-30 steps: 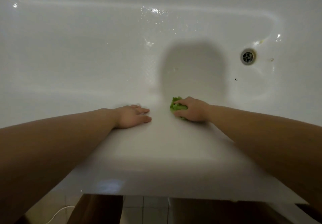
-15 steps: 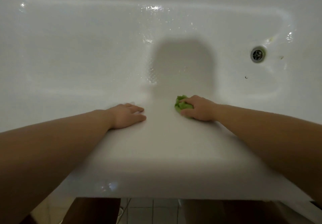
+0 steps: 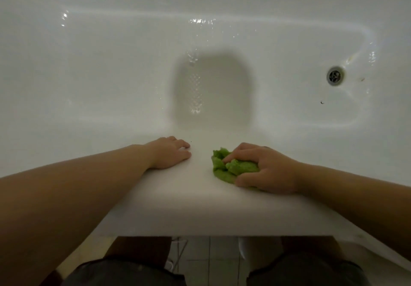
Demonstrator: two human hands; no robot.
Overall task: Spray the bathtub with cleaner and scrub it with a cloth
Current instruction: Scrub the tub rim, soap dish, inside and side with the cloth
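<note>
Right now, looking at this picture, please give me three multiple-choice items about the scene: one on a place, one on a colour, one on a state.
1. Where is the drain?
A. On the tub floor, to the far right
B. Beside the left hand
C. On the near rim

2. What colour is the cloth?
A. Blue
B. Green
C. White

3. What is the left hand doing?
A. Holding a spray bottle
B. Gripping the cloth
C. Resting flat on the rim

Key: 1 A, the drain sits in the tub floor at the far right. 2 B, the cloth under the right hand is bright green. 3 C, the left hand lies open on the white rim and holds nothing.
</note>
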